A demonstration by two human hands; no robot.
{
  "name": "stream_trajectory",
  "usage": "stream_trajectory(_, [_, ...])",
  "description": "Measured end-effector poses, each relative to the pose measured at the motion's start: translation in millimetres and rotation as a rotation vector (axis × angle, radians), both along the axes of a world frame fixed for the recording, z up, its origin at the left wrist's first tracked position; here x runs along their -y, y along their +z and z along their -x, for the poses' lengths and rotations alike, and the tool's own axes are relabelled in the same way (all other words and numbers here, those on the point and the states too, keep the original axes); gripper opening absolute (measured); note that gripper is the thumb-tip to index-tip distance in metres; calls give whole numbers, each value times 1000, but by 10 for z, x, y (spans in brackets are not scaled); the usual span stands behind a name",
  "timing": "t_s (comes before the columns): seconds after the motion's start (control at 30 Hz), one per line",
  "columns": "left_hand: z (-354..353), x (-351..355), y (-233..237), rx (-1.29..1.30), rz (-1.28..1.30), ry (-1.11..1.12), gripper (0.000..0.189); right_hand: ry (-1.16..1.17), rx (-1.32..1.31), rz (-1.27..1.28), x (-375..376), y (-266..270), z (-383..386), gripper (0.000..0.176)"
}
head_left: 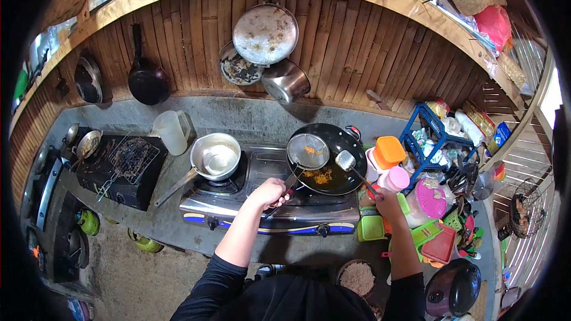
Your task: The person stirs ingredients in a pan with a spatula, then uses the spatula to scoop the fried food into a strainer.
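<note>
A black wok (340, 172) sits on the right burner of the gas stove (270, 208), with orange bits (322, 176) of food lying in its oil. My left hand (270, 194) is closed round the handle of a round mesh strainer (308, 151), which is over the wok's left side and has a few orange bits in it. My right hand (388, 198) grips the handle of a metal spatula (345, 159); its blade is over the right part of the wok. A silver saucepan (216, 156) stands on the left burner.
Plastic containers (389, 151) and a blue rack (439, 132) crowd the right side. To the left are a clear jug (172, 133) and a black grill stove (122, 169). Pans (265, 34) hang on the wooden wall. Below the counter sits a bowl of rice-like grains (357, 277).
</note>
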State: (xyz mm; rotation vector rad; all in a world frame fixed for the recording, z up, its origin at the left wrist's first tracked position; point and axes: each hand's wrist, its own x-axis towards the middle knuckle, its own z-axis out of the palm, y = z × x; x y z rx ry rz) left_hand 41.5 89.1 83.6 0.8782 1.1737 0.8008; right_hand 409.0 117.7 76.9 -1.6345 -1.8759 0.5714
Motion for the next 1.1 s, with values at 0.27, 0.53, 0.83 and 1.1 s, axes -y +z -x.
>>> stream_trajectory(0.27, [60,-18,18,15,-26,-10,12,8,81,68,-36,-114,30,22])
stream_trajectory(0.53, [77,10,143,21,-63,-8,11,117,-27,263,46,-74,204,24])
stream_trajectory(0.83, [95,30,179,15,-74,-13,10,83,-355,616,116,210,335,28])
stream_trajectory(1.1, [142,18,138,-10,-78,-15,9,128,-431,702,30,453,253,24])
